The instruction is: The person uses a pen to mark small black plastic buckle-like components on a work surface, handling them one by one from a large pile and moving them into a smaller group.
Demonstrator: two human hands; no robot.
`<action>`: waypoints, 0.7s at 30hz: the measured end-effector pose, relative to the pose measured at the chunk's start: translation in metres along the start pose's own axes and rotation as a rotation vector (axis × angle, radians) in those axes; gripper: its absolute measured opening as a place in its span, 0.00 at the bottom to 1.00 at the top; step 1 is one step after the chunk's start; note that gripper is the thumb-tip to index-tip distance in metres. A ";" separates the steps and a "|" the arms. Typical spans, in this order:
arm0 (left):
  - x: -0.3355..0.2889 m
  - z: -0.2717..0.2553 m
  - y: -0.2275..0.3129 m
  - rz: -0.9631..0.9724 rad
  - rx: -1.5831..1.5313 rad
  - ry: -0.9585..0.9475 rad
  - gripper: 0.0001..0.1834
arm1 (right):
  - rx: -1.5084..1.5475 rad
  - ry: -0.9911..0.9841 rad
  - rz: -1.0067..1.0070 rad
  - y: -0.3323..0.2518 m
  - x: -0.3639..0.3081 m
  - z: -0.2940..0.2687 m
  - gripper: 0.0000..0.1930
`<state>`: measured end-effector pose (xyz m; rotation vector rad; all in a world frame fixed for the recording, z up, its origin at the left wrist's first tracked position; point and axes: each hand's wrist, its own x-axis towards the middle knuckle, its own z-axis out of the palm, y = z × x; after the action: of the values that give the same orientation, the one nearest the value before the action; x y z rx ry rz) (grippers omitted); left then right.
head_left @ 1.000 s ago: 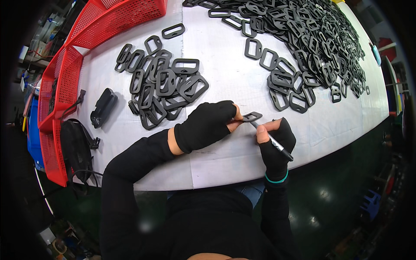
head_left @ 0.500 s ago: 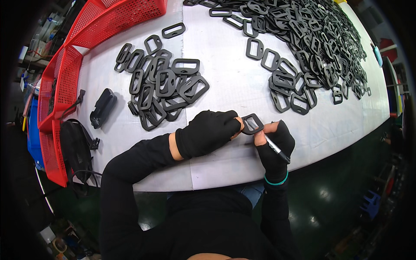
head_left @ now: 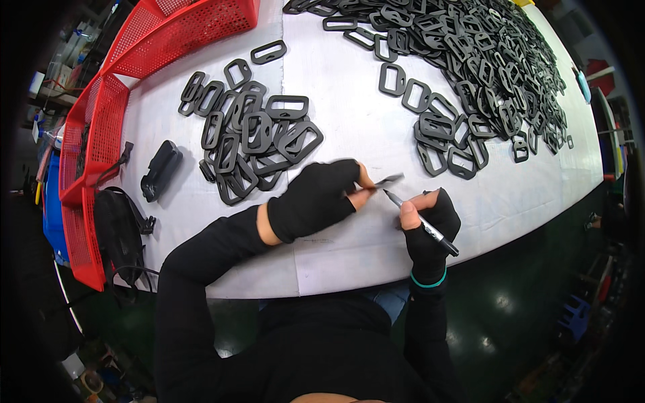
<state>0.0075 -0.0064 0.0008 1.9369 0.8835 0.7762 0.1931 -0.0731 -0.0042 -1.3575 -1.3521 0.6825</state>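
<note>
Your left hand (head_left: 317, 201) pinches a black ring (head_left: 390, 180); your right hand (head_left: 435, 213) grips a pen (head_left: 438, 237), tip near it; this looks like pen work; the next touch likely needs steadiness.

The place looked like a workshop or small factory. A heap of near-identical black frames (head_left: 494, 74) lay between one and two o'clock on a broad white-covered worktable (head_left: 356, 134), too many to count at a glance. Red perforated bins (head_left: 178, 43) lined its edge from nine to eleven o'clock. Cluttered shelving (head_left: 57, 94) stood at ten o'clock, and a glossy dark green floor (head_left: 510, 322) reflected lights at four o'clock.
</note>
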 end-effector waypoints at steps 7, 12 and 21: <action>0.021 -0.100 0.006 -0.244 0.543 0.013 0.06 | 0.122 0.066 0.059 0.000 -0.003 -0.002 0.08; 0.040 -0.093 0.007 -0.077 0.569 0.179 0.08 | 0.114 0.032 0.055 -0.002 0.000 0.000 0.08; 0.163 -0.007 -0.018 -0.147 0.800 0.053 0.20 | 0.073 0.085 -0.007 0.001 0.001 -0.003 0.09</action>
<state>0.0883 0.1360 0.0174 2.4881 1.5107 0.4052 0.1964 -0.0725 -0.0042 -1.3087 -1.2520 0.6565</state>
